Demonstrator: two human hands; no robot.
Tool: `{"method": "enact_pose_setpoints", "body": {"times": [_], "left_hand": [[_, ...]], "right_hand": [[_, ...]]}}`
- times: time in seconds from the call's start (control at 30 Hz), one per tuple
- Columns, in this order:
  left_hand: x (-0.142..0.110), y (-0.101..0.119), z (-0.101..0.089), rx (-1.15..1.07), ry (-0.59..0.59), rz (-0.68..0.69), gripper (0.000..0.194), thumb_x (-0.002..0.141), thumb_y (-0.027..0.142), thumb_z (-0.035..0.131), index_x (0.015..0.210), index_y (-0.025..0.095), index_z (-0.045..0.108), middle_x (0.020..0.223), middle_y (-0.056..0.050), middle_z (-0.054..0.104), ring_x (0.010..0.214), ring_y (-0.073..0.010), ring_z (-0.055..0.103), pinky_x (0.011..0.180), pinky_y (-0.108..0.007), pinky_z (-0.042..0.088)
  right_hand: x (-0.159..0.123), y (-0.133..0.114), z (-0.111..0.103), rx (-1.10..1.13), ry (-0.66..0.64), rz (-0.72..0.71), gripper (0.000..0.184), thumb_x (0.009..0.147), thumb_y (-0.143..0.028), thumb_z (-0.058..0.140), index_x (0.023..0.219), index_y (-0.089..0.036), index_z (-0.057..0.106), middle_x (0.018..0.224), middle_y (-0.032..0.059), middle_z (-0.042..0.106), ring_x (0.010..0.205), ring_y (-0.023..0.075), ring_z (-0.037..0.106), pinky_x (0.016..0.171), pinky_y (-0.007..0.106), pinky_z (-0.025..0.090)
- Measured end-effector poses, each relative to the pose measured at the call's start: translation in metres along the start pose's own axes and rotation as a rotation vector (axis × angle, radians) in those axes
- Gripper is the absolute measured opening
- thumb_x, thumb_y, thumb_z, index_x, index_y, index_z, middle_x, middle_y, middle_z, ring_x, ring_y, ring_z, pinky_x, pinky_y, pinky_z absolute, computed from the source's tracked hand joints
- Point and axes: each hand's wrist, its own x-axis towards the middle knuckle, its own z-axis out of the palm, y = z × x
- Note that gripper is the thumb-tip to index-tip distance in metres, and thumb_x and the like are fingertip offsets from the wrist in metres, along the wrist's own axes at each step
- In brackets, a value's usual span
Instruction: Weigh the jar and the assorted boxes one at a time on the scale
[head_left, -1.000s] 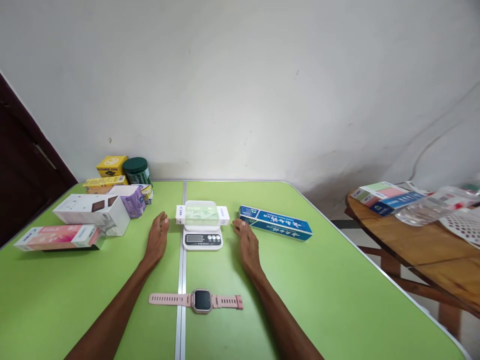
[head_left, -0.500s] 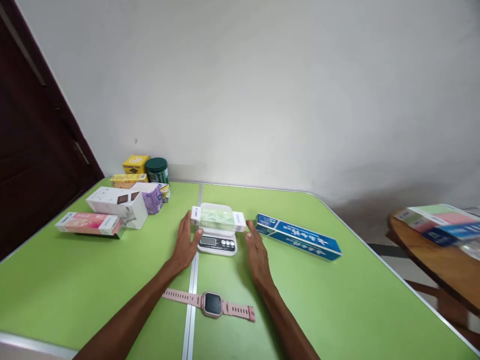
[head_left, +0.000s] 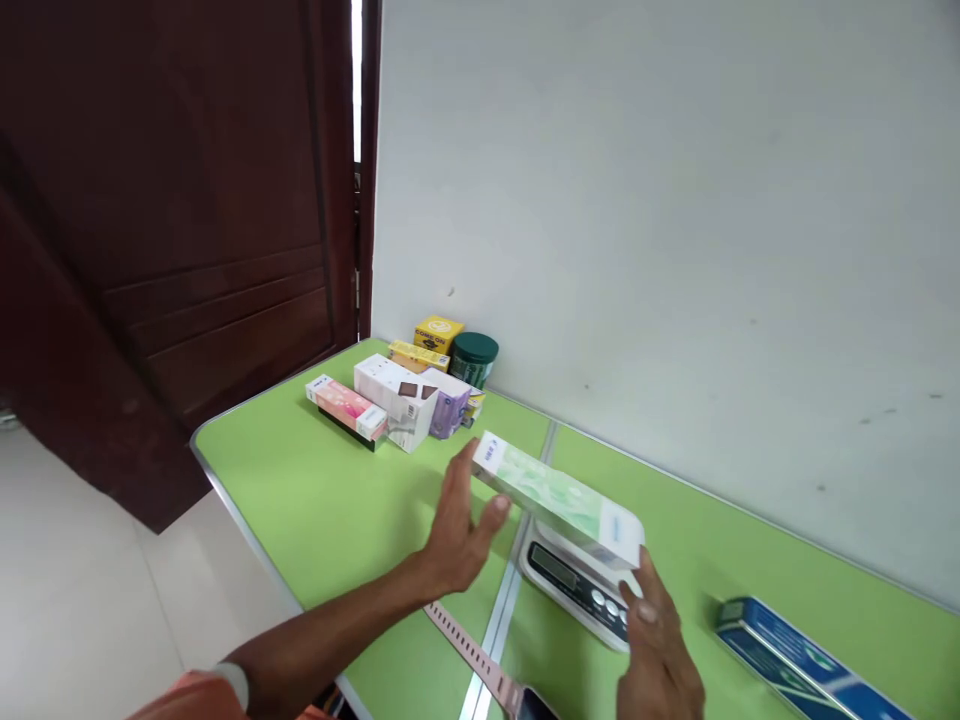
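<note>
A long white box with a pale green pattern (head_left: 559, 490) hangs tilted above a white kitchen scale (head_left: 574, 585), its right end lower in the picture. My left hand (head_left: 459, 530) grips the box's left end, with fingers behind the corner and thumb in front. At the other end, my right hand (head_left: 660, 640) presses its fingers against the box. Much of the scale's plate is hidden under the box; its dark display and buttons show. Nearer to me lies a pink-strapped smartwatch (head_left: 491, 675), cut off by the lower edge.
A blue box (head_left: 806, 660) lies on the green table (head_left: 300, 510) at the right. At the far left stand a pink box (head_left: 346, 405), a white box (head_left: 397, 395), a purple pack (head_left: 450, 405), yellow boxes (head_left: 439, 332) and a green-lidded jar (head_left: 474, 358). A wall rises behind.
My hands have closed on the green-patterned box and lifted it off the scale. The view has turned left, bringing more of the door and the table's left edge into sight.
</note>
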Motion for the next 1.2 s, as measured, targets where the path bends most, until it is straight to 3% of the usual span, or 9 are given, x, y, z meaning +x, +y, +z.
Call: {"method": "enact_pose_setpoints", "body": {"times": [0.1, 0.23, 0.4, 0.53, 0.67, 0.8, 0.93, 1.03, 1.2], "left_hand": [[-0.004, 0.000, -0.051, 0.034, 0.203, -0.043, 0.074, 0.103, 0.062, 0.040, 0.164, 0.024, 0.023, 0.172, -0.012, 0.028, 0.158, -0.0297, 0.028, 0.130, -0.049, 0.026], [0.007, -0.021, -0.130, 0.151, 0.429, -0.093, 0.076, 0.098, 0.067, 0.045, 0.160, 0.026, 0.030, 0.165, -0.013, 0.041, 0.149, -0.0327, 0.043, 0.125, -0.054, 0.034], [0.047, -0.052, -0.214, 0.283, 0.565, -0.117, 0.072, 0.094, 0.064, 0.054, 0.154, 0.026, 0.039, 0.152, -0.016, 0.054, 0.138, -0.0353, 0.054, 0.115, -0.057, 0.045], [0.078, -0.077, -0.249, 0.392, 0.536, -0.119, 0.072, 0.093, 0.062, 0.058, 0.151, 0.022, 0.043, 0.155, -0.018, 0.051, 0.145, -0.0356, 0.049, 0.120, -0.056, 0.040], [0.087, -0.094, -0.261, 0.414, 0.473, -0.192, 0.080, 0.092, 0.066, 0.056, 0.153, 0.016, 0.041, 0.162, -0.022, 0.043, 0.151, -0.0370, 0.041, 0.126, -0.056, 0.030], [0.077, -0.089, -0.260, 0.447, 0.499, -0.152, 0.091, 0.092, 0.067, 0.054, 0.159, 0.010, 0.030, 0.167, -0.024, 0.032, 0.157, -0.0373, 0.029, 0.130, -0.054, 0.020], [0.057, -0.067, -0.234, 0.608, 0.600, 0.041, 0.099, 0.092, 0.067, 0.053, 0.161, 0.003, 0.023, 0.166, -0.029, 0.027, 0.157, -0.0409, 0.023, 0.129, -0.059, 0.019], [0.036, -0.048, -0.183, 0.624, 0.470, 0.238, 0.095, 0.094, 0.063, 0.054, 0.162, 0.005, 0.023, 0.163, -0.028, 0.030, 0.155, -0.0403, 0.026, 0.127, -0.059, 0.025], [-0.004, -0.017, -0.058, 0.397, 0.022, 0.280, 0.073, 0.099, 0.051, 0.054, 0.160, 0.018, 0.030, 0.161, -0.019, 0.040, 0.151, -0.0344, 0.037, 0.126, -0.056, 0.030]], "right_hand": [[-0.016, -0.028, 0.048, 0.096, -0.158, -0.095, 0.068, 0.098, -0.069, 0.041, 0.160, -0.041, 0.039, 0.169, 0.0002, 0.036, 0.151, 0.0438, 0.039, 0.118, 0.074, 0.034], [-0.028, -0.057, 0.131, 0.219, -0.406, -0.163, 0.074, 0.098, -0.068, 0.047, 0.163, -0.035, 0.034, 0.171, 0.0018, 0.030, 0.154, 0.0378, 0.037, 0.120, 0.064, 0.038], [-0.027, -0.104, 0.218, 0.288, -0.589, -0.137, 0.094, 0.095, -0.077, 0.046, 0.166, -0.018, 0.027, 0.173, 0.0066, 0.023, 0.162, 0.0321, 0.017, 0.131, 0.053, 0.019], [-0.015, -0.123, 0.257, 0.266, -0.607, -0.209, 0.096, 0.096, -0.079, 0.039, 0.165, -0.014, 0.028, 0.174, 0.0073, 0.021, 0.162, 0.0334, 0.013, 0.132, 0.053, 0.007], [-0.010, -0.120, 0.273, 0.188, -0.585, -0.249, 0.093, 0.096, -0.076, 0.043, 0.163, -0.013, 0.034, 0.172, 0.0095, 0.025, 0.161, 0.0371, 0.016, 0.132, 0.059, 0.008], [-0.016, -0.113, 0.248, 0.206, -0.536, -0.346, 0.071, 0.097, -0.059, 0.056, 0.159, -0.025, 0.045, 0.163, 0.0081, 0.045, 0.155, 0.0390, 0.035, 0.128, 0.062, 0.026], [-0.020, -0.096, 0.179, 0.151, -0.389, -0.501, 0.058, 0.099, -0.047, 0.060, 0.155, -0.035, 0.049, 0.152, 0.0053, 0.059, 0.143, 0.0353, 0.054, 0.119, 0.058, 0.047], [-0.012, -0.068, 0.108, 0.048, -0.126, -0.565, 0.050, 0.101, -0.043, 0.059, 0.150, -0.036, 0.054, 0.147, 0.0039, 0.063, 0.137, 0.0317, 0.059, 0.114, 0.057, 0.051], [0.024, 0.003, -0.034, -0.181, 0.470, -0.467, 0.046, 0.103, -0.048, 0.051, 0.139, -0.021, 0.063, 0.137, 0.0151, 0.067, 0.131, 0.0322, 0.059, 0.111, 0.058, 0.047]]}}
